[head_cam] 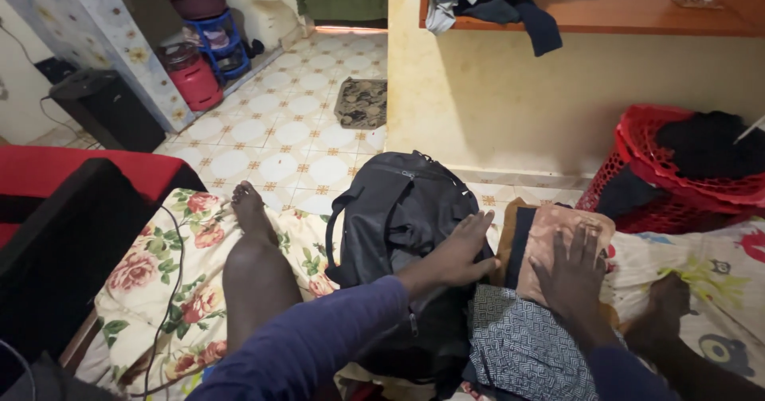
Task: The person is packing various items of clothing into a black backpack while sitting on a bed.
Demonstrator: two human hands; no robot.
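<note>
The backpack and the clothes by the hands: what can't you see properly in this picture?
- Head view: the inside of the black backpack; its fabric and the left hand cover it.
- Head view: the tan folded cloth is partly hidden under the right hand.
- Head view: the patterned cloth is cut off by the bottom edge.
- Head view: the red basket runs past the right edge; dark clothes hide its inside.

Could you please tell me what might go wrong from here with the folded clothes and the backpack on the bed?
1. The folded clothes lie near the bed's edge under the right hand; a push might slide them to the tiled floor.
2. The black backpack, steadied by the left hand, leans beside them and could tip.
</note>
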